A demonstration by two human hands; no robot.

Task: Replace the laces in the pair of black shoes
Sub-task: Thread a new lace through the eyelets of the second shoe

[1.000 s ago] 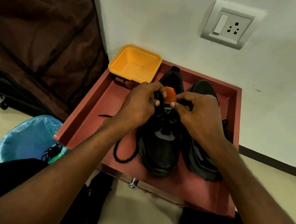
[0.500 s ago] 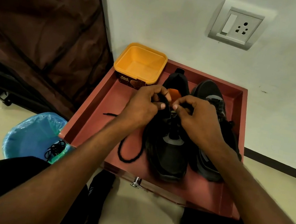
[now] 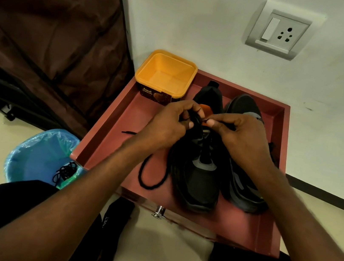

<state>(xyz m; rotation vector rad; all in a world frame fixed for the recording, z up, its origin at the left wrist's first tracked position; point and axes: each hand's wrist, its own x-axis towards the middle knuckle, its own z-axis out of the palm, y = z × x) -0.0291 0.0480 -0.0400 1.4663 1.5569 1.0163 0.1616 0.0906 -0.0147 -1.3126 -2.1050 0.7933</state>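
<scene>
Two black shoes stand side by side in a red drawer tray, toes toward me. Over the left shoe both hands work near its orange tongue. My left hand grips the shoe's upper edge and the black lace, which loops down onto the tray floor beside the shoe. My right hand pinches the lace's tip between thumb and forefinger, close to the left fingers. The right shoe sits partly under my right forearm. Eyelets are hidden by the hands.
An empty yellow tub stands in the tray's back left corner. A blue-lined bin on the floor to the left holds a bundle of black laces. A dark curtain hangs at left; a wall socket is above.
Both hands stayed on the left shoe's tongue area; the right hand's fingers now pinch the lace tip beside the left fingers. The view shifted slightly.
</scene>
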